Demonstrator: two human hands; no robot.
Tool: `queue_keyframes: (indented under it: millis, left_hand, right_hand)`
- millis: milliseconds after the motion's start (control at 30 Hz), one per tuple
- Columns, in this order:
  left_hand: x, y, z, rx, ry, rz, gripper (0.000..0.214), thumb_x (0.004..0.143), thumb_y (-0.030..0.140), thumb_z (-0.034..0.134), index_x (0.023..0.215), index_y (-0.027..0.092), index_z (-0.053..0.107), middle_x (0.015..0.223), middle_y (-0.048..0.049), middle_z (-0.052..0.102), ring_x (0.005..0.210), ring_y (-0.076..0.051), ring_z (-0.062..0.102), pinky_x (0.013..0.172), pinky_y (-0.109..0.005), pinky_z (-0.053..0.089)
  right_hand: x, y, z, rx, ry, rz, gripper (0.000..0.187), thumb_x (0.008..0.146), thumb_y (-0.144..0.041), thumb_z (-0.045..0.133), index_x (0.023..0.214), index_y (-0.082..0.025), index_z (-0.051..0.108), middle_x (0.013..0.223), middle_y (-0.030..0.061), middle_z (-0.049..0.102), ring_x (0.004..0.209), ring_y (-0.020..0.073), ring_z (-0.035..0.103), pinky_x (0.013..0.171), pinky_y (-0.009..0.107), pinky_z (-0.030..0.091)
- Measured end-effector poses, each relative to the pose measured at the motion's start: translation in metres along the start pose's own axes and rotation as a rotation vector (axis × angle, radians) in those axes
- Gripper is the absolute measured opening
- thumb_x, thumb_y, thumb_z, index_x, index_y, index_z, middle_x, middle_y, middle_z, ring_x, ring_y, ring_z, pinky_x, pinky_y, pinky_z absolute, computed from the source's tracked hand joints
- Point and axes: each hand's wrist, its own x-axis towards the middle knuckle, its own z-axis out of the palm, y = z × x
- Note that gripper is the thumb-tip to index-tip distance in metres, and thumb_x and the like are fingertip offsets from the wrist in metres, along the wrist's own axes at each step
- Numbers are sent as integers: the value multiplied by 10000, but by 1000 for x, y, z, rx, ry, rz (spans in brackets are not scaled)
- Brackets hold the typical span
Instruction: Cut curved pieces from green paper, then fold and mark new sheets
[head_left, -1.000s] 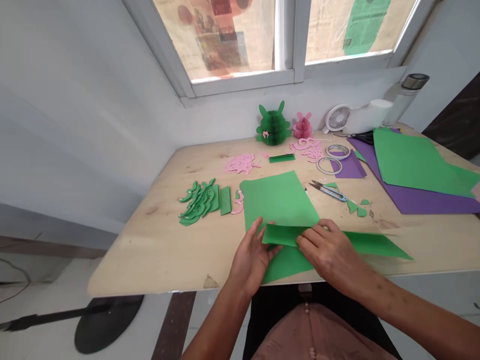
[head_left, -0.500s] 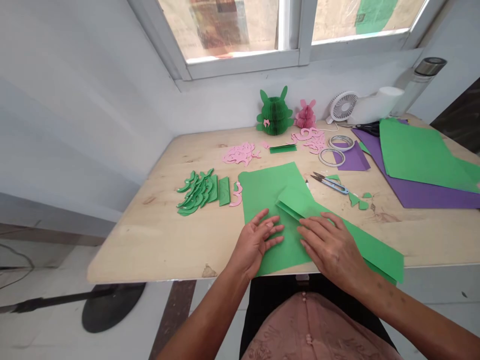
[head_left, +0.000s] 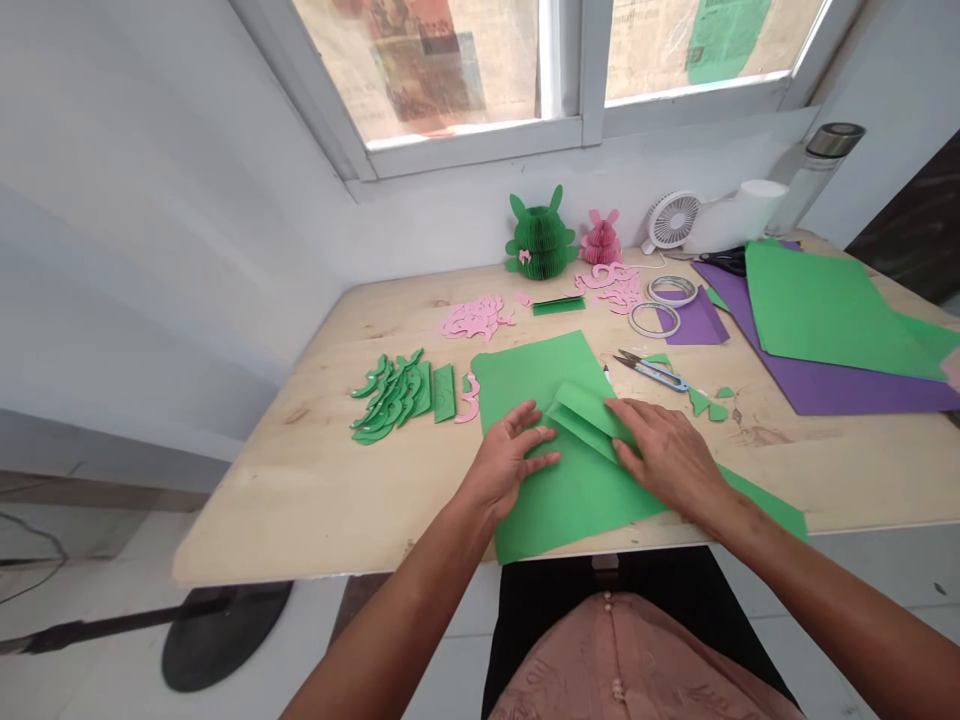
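Observation:
A flat green paper sheet (head_left: 532, 370) lies in front of me on the table. Across it slants a long folded strip of green paper (head_left: 589, 415), its layers parted at the left end. My right hand (head_left: 671, 450) grips the strip from above, fingers at the far edge and thumb at the near one, covering its middle. The strip's other end (head_left: 765, 500) emerges beyond my right wrist. My left hand (head_left: 514, 458) rests on the sheet left of the strip, fingers apart and holding nothing.
Green cutouts (head_left: 390, 400) and pink cutouts (head_left: 476, 318) lie left. Thread snips (head_left: 652, 370), tape rolls (head_left: 654, 319) and green scraps (head_left: 705, 403) are at right, near larger purple sheets (head_left: 832, 385). A green honeycomb paper figure (head_left: 541, 240) stands behind, beside a small fan (head_left: 673, 220).
My right hand has shifted up along the folded strip, and its thumb is now at the near edge. The strip's left end has opened wider. My left hand stays beside it.

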Motion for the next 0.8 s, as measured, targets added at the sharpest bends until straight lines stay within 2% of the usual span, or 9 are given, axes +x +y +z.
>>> queue_keyframes:
  millis: [167, 400, 567, 667, 800]
  left_hand:
    - [7, 3, 2, 68, -31, -9, 595, 693, 132, 710, 1248, 158, 497, 1295, -172, 495, 911, -202, 637, 688, -328, 578]
    - [23, 5, 13, 191, -27, -34, 745, 677, 228, 768, 1326, 146, 410, 951, -108, 616, 642, -156, 642, 511, -267, 534]
    - [34, 4, 20, 230, -37, -26, 664, 603, 118, 795, 1209, 128, 524, 797, -50, 613, 509, -124, 597, 444, -252, 514]
    - [34, 1, 20, 227, -41, -15, 592, 574, 71, 794, 1127, 123, 587, 801, -55, 620, 538, -118, 593, 442, -242, 524]
    - [24, -5, 18, 211, -22, 4, 589, 586, 73, 783, 1139, 124, 587, 825, -66, 643, 571, -120, 598, 454, -240, 538]
  right_hand:
    - [2, 0, -6, 14, -20, 16, 365, 908, -217, 403, 1239, -128, 528, 1155, 144, 650, 1031, 270, 606, 835, 397, 433]
    - [4, 2, -11, 21, -42, 2, 366, 926, -229, 380, 1236, -129, 546, 1080, 147, 682, 963, 257, 631, 825, 388, 428]
    - [6, 8, -20, 95, -90, -20, 399, 935, -262, 363, 1275, -142, 533, 1044, 130, 697, 936, 250, 641, 802, 367, 443]
    - [11, 20, -27, 154, -137, 34, 420, 940, -296, 356, 1306, -169, 517, 956, 99, 718, 870, 247, 653, 739, 340, 455]
    - [21, 38, -36, 156, -189, 77, 400, 919, -291, 392, 1277, -208, 552, 951, 85, 722, 848, 252, 659, 671, 315, 444]
